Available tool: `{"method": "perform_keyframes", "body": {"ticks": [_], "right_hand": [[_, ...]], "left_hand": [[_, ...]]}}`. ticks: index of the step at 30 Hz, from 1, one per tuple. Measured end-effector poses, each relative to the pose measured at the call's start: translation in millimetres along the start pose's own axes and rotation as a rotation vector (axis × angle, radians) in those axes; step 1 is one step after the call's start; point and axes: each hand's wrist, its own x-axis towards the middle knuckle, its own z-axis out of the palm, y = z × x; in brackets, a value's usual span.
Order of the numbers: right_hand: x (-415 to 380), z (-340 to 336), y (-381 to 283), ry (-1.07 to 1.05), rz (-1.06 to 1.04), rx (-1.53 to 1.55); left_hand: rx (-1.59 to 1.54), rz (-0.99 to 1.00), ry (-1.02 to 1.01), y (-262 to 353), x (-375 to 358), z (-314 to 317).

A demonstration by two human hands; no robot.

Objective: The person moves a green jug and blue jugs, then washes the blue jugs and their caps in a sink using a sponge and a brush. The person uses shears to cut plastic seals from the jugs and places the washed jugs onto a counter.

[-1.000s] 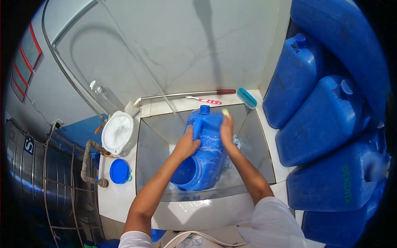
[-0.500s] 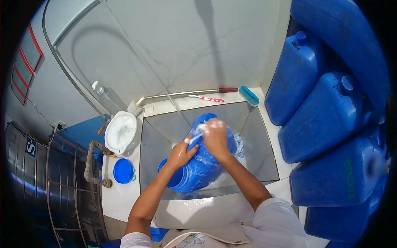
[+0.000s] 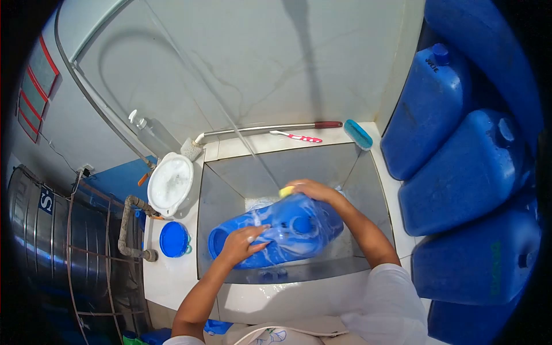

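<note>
A soapy blue water jug [image 3: 299, 247] lies tilted on its side over the grey sink [image 3: 230, 167], its wide round mouth towards the left and a small capped spout facing up. My left hand [image 3: 244, 244] grips the jug near its handle, the fingers partly hidden against the wet plastic. On the jug's far side, my right hand [image 3: 313, 190] holds a yellow sponge [image 3: 287, 191] against the upper edge. White suds streak the jug's surface.
A white basin of suds [image 3: 171, 184], a blue lid [image 3: 174, 239] and a pump bottle [image 3: 154, 133] stand left. A long-handled brush [image 3: 264, 127], red-and-white toothbrush [image 3: 296, 137] and teal scrub brush [image 3: 359, 135] line the back ledge. Large blue jugs [image 3: 454, 172] crowd the right.
The jug has turned so its capped spout now faces up and its mouth points left. My right hand has moved to the far edge with the sponge; my left has moved slightly lower.
</note>
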Motion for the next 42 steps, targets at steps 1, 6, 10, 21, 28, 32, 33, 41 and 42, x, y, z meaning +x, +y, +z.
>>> {"method": "perform_keyframes", "body": {"ticks": [1,6,10,21,28,32,33,41,42], "right_hand": [[-12,-2,59,0.163,0.026,-0.056],[-43,41,175,0.701,0.464,-0.324],[19,181,70,0.895,0.057,-0.557],[-58,216,158,0.643,0.458,-0.57],[112,188,25,0.532,-0.281,-0.701],[106,190,33,0.119,-0.652,-0.665],[114,189,31,0.119,-0.648,-0.673],[115,183,24,-0.064,-0.437,-0.81],[88,177,23,0.093,-0.49,-0.74]], "left_hand": [[0.002,-0.004,-0.004,-16,-9,7],[-0.441,-0.604,0.386,-65,-21,14],[-0.593,-0.871,0.518,-106,-23,18],[-0.547,-1.004,0.645,-143,-41,33],[-0.426,-1.028,0.622,-140,-47,31],[-0.343,-0.949,0.597,-139,-50,29],[-0.35,-0.945,0.596,-140,-49,31],[-0.263,-0.91,0.604,-139,-56,33],[-0.258,-0.944,0.63,-135,-54,33]]}}
